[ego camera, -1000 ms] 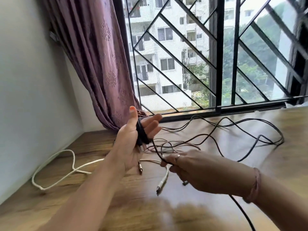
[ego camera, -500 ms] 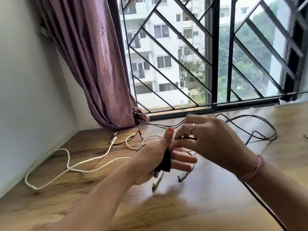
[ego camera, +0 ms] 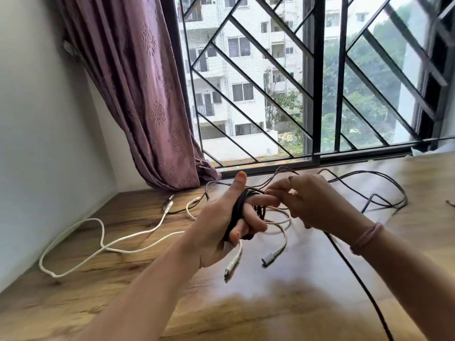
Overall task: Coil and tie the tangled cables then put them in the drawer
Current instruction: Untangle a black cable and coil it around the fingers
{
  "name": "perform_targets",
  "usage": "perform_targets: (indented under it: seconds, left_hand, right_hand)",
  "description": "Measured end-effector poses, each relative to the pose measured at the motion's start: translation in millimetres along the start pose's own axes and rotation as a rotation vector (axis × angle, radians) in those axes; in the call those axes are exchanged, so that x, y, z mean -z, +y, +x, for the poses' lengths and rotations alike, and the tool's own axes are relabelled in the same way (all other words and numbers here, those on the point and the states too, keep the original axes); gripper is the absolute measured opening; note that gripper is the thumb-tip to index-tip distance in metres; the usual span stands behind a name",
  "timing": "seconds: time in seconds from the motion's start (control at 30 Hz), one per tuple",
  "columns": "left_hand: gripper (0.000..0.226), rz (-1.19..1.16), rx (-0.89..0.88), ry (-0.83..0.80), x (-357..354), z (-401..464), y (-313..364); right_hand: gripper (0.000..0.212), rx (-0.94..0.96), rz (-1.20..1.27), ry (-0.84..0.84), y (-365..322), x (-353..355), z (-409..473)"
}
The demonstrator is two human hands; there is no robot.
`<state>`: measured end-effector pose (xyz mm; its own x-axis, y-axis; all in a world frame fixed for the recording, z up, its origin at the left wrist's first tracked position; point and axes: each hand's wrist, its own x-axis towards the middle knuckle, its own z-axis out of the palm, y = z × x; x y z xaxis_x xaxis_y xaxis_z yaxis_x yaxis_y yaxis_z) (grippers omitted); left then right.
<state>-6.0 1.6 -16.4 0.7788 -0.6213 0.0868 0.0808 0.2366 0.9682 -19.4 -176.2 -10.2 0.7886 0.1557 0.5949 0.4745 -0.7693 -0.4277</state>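
A black cable (ego camera: 237, 212) is wound in several turns around the fingers of my left hand (ego camera: 221, 227), thumb raised. My right hand (ego camera: 310, 203) pinches the running length of that black cable right beside the left fingertips. The rest of the black cable (ego camera: 384, 193) lies in loose loops on the wooden table toward the window and trails down past my right forearm. A white cable (ego camera: 103, 244) sprawls across the table at left. Its plug ends (ego camera: 269, 258) lie under my hands.
The wooden table (ego camera: 270, 303) meets a white wall at left and a barred window (ego camera: 317, 94) at the back. A purple curtain (ego camera: 147, 94) hangs at the back left corner. Small jack plugs (ego camera: 170, 203) lie near the curtain. No drawer is in view.
My right hand rose from the table to my left fingertips, carrying the black cable over them. My left hand tilted forward and down. The loose black loops have shortened.
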Motion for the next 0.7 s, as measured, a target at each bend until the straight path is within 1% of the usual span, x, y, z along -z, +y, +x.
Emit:
perform_targets:
  seconds: [0.07, 0.1, 0.2, 0.27, 0.33, 0.37, 0.43, 0.5, 0.6, 0.7]
  left_hand:
    - [0.070, -0.044, -0.033, 0.006, 2.3, 1.1, 1.7]
    - [0.068, -0.044, -0.051, 0.015, 3.1, 1.2, 2.7]
    - [0.066, -0.032, -0.093, 0.073, 4.3, 1.1, 3.5]
    - [0.065, -0.061, -0.140, 0.134, 6.4, 3.1, 4.5]
    - [0.064, -0.094, -0.189, 0.207, 9.9, 5.3, 7.8]
    - [0.064, -0.101, -0.205, 0.239, 11.1, 6.3, 9.9]
    - [0.064, -0.102, -0.235, 0.293, 15.6, 7.4, 11.7]
    - [0.063, -0.060, -0.237, 0.305, 19.6, 7.4, 10.7]
    - [0.064, 0.121, -0.144, 0.273, 18.1, 5.4, 5.3]
    - [0.060, 0.185, -0.062, 0.215, 14.7, 5.3, -1.0]
  right_hand:
    - [0.030, -0.102, 0.124, -0.090, 0.2, -3.4, -2.8]
    - [0.031, -0.146, 0.168, -0.138, -1.5, -5.6, -4.6]
    - [0.021, -0.237, 0.230, -0.349, -9.6, -14.3, -10.5]
    - [0.021, -0.208, 0.158, -0.487, -17.8, -21.8, -15.2]
    - [0.024, -0.060, -0.025, -0.545, -26.7, -27.0, -19.7]
    - [0.025, 0.019, -0.107, -0.544, -30.2, -28.4, -22.7]
    - [0.027, 0.139, -0.194, -0.550, -34.8, -31.8, -29.3]
    - [0.027, 0.260, -0.255, -0.552, -38.9, -35.3, -35.9]
    - [0.025, 0.364, -0.243, -0.461, -43.3, -28.4, -35.0]
    - [0.018, 0.487, -0.269, -0.333, -50.2, -9.3, -28.0]
